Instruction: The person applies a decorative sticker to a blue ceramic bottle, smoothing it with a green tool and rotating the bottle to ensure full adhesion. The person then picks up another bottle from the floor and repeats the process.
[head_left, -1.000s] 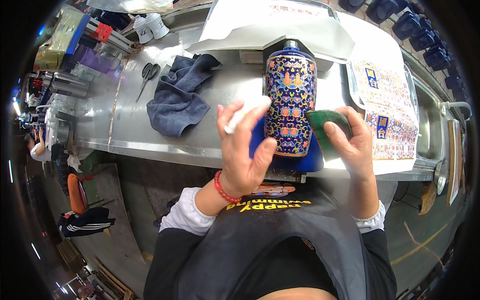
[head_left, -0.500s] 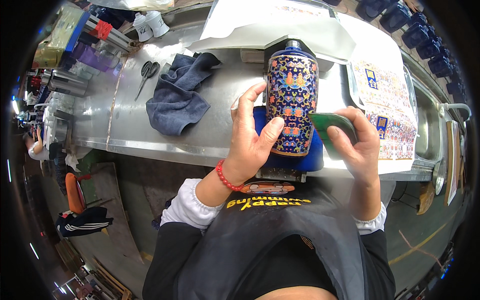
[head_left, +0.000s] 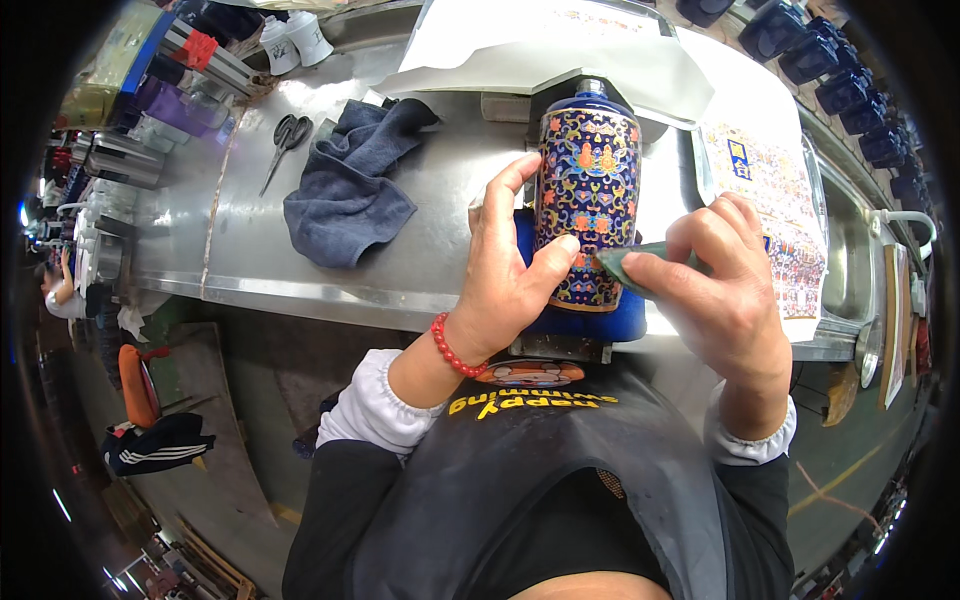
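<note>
The patterned bottle [head_left: 590, 190] lies at twelve o'clock from the apron [head_left: 520, 450]. The left hand [head_left: 508, 265] spreads against its eight o'clock side; the right hand [head_left: 722, 285] pinches a green scraper [head_left: 614, 266] at four, best kept low-angled and lightly pressed.

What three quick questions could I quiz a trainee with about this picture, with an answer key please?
1. Which hand holds the green tool?
2. True or false: the scissors lie on top of the dark cloth.
3. The left hand is touching: A) the scissors; B) the patterned bottle; C) the cloth.
Key: 1. The right hand. 2. False; they lie on the metal bench, left of the cloth. 3. B.
</note>
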